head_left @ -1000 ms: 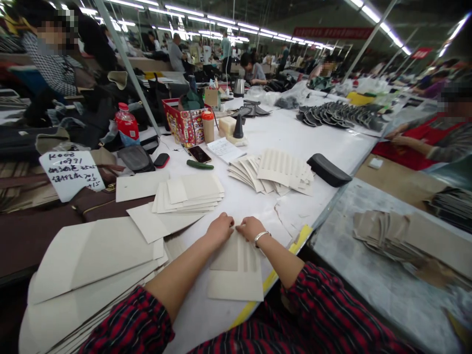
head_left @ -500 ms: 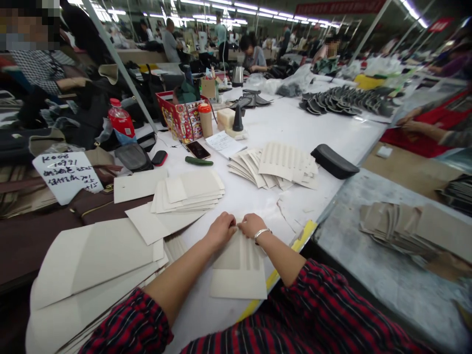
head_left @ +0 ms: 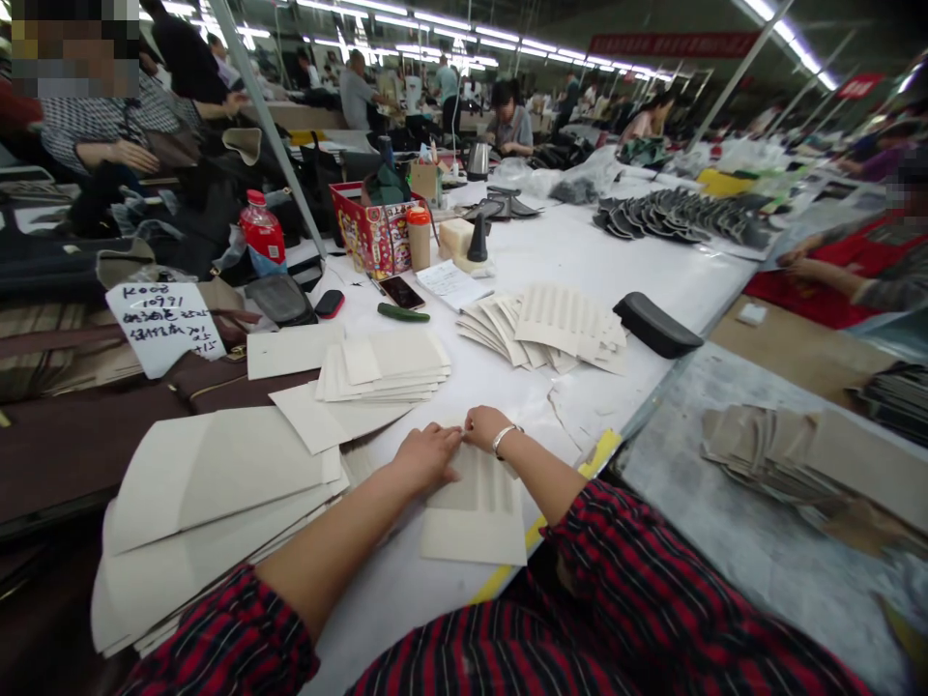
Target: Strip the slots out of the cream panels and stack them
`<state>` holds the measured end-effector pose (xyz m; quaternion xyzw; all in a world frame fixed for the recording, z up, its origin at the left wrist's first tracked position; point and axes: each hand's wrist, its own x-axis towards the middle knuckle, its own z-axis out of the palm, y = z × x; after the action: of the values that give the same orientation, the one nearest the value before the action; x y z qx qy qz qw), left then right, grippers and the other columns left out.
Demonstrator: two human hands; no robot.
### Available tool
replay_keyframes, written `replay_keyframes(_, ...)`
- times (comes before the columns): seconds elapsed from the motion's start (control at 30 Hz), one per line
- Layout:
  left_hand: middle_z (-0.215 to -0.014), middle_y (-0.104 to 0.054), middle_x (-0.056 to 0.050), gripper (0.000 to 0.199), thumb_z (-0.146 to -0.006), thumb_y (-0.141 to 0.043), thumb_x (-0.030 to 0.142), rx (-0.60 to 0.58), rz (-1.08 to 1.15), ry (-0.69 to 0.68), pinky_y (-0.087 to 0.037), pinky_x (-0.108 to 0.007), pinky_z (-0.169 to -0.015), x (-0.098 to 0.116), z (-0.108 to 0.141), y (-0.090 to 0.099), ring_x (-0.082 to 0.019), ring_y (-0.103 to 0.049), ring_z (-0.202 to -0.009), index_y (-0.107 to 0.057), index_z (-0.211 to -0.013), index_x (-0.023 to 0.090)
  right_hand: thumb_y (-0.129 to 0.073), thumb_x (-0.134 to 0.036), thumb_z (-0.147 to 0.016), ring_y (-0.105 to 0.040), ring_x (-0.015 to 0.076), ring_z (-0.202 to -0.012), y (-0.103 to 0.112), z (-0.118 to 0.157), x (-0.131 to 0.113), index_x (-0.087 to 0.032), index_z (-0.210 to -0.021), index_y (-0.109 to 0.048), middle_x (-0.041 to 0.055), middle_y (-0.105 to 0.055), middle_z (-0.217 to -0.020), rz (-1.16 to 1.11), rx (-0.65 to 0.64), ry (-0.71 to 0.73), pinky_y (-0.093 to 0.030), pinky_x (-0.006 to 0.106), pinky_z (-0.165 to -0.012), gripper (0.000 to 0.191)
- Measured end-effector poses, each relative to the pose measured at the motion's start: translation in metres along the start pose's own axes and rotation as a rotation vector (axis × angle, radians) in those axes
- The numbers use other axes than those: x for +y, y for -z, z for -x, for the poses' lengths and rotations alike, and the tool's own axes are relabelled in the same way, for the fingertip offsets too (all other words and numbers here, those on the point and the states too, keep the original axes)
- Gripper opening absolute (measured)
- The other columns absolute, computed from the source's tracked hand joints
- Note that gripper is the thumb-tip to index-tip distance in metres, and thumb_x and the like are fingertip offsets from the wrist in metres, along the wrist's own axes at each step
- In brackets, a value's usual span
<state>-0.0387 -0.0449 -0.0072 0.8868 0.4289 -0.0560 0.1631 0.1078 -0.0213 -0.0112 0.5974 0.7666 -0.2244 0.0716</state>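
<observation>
A cream panel (head_left: 475, 536) with raised strips lies flat near the front edge of the white table. My left hand (head_left: 426, 456) rests on its far left corner, fingers stretched out and lying flat. At the far edge my right hand (head_left: 487, 427), with a silver bracelet on the wrist, has its fingertips pinched together on the panel. The fingertips of both hands nearly meet there. Just beyond the left hand is a stack of cream panels (head_left: 395, 362). Larger cream sheets (head_left: 217, 474) are fanned out to the left.
More stripped panels (head_left: 558, 319) lie ahead, beside a black case (head_left: 656, 324). A cucumber (head_left: 403, 313), a phone (head_left: 401, 292) and a red patterned box (head_left: 373, 232) stand farther back. Grey-beige pieces (head_left: 768, 454) lie on the right-hand table. Co-workers sit left and right.
My left hand has flattened out, its fingers stretching over the panel from a pinch at the far edge. My right hand stays at that edge. The view has shifted slightly.
</observation>
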Motion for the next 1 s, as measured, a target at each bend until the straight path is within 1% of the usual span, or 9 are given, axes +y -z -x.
replay_keyframes(0.1,-0.121,-0.047,-0.007,0.063,-0.065,-0.060,0.043,0.012,0.008,0.041,-0.039,-0.038,-0.079,-0.001,0.003,-0.002,-0.025,-0.040,-0.107,-0.034,-0.119,0.025,-0.054,-0.024,-0.069,-0.055,0.0172,-0.076,-0.010,0.026,-0.005,-0.017,-0.076,-0.059,0.0056,-0.061,-0.078,0.009,-0.038,0.093,-0.035,0.024,-0.064,0.011)
replay_keyframes(0.3,-0.131,-0.034,-0.010,0.091,-0.050,-0.070,0.046,-0.058,0.067,0.009,-0.033,-0.044,-0.087,0.001,0.010,-0.004,-0.029,-0.029,-0.117,-0.026,-0.126,0.023,-0.043,-0.023,-0.079,-0.050,0.0124,-0.075,-0.017,0.070,-0.014,-0.016,-0.090,-0.050,0.0065,-0.054,-0.091,-0.141,0.196,0.080,-0.034,0.023,-0.066,0.015)
replay_keyframes(0.37,-0.133,-0.032,-0.010,0.089,-0.051,-0.069,0.045,-0.074,0.060,0.023,-0.032,-0.045,-0.089,0.003,0.011,-0.003,-0.029,-0.028,-0.119,-0.026,-0.126,0.022,-0.040,-0.022,-0.080,-0.050,0.0124,-0.069,-0.029,0.097,-0.025,-0.015,-0.092,-0.048,0.0046,-0.055,-0.080,-0.226,0.085,0.116,-0.034,0.022,-0.062,0.016)
replay_keyframes(0.47,-0.135,-0.028,-0.009,0.083,-0.054,-0.067,0.045,-0.064,0.049,0.014,-0.030,-0.046,-0.091,0.002,0.014,-0.004,-0.029,-0.027,-0.120,-0.029,-0.124,0.022,-0.046,-0.022,-0.076,-0.047,0.0103,-0.059,-0.054,0.151,-0.042,-0.017,-0.086,-0.050,0.0001,-0.055,-0.068,-0.371,-0.263,0.365,-0.032,0.019,-0.053,0.012)
replay_keyframes(0.57,-0.135,-0.029,-0.008,0.074,-0.059,-0.063,0.043,-0.026,0.108,-0.006,-0.029,-0.039,-0.094,-0.001,0.015,-0.007,-0.026,-0.029,-0.119,-0.032,-0.123,0.021,-0.042,-0.026,-0.079,-0.046,0.0091,-0.060,-0.057,0.175,-0.041,-0.018,-0.085,-0.050,-0.0014,-0.055,-0.069,-0.512,-0.176,0.353,-0.033,0.018,-0.055,0.013)
replay_keyframes(0.67,-0.125,-0.043,-0.007,0.054,-0.070,-0.053,0.030,0.065,0.170,0.072,-0.031,-0.031,-0.093,-0.005,0.007,-0.008,-0.020,-0.040,-0.112,-0.035,-0.120,0.020,-0.040,-0.037,-0.080,-0.048,0.0107,-0.064,-0.031,0.136,-0.020,-0.018,-0.080,-0.051,-0.0007,-0.055,-0.070,-0.508,0.167,0.120,-0.034,0.020,-0.060,0.022)
replay_keyframes(0.73,-0.115,-0.050,-0.007,0.041,-0.072,-0.049,0.022,0.119,0.150,0.133,-0.034,-0.029,-0.091,-0.007,-0.004,-0.007,-0.019,-0.045,-0.106,-0.044,-0.113,0.019,-0.045,-0.039,-0.077,-0.049,0.0124,-0.067,-0.011,0.089,-0.007,-0.017,-0.073,-0.054,0.0012,-0.057,-0.069,-0.419,0.250,-0.005,-0.035,0.022,-0.062,0.024)
replay_keyframes(0.87,-0.095,-0.055,-0.006,0.022,-0.069,-0.051,0.021,0.102,0.096,0.186,-0.041,-0.027,-0.076,-0.012,-0.026,0.000,-0.018,-0.053,-0.087,-0.056,-0.090,0.019,-0.045,-0.034,-0.075,-0.055,0.0168,-0.075,0.001,0.012,0.005,-0.015,-0.070,-0.061,0.0083,-0.063,-0.078,-0.245,0.139,-0.149,-0.037,0.025,-0.066,0.026)
replay_keyframes(1.0,-0.090,-0.055,-0.005,0.020,-0.065,-0.054,0.023,0.062,0.099,0.199,-0.042,-0.027,-0.071,-0.016,-0.040,0.007,-0.018,-0.053,-0.082,-0.058,-0.084,0.020,-0.047,-0.035,-0.072,-0.057,0.0204,-0.082,-0.006,-0.014,0.003,-0.012,-0.079,-0.064,0.0128,-0.064,-0.086,-0.162,0.013,-0.195,-0.039,0.026,-0.067,0.030)
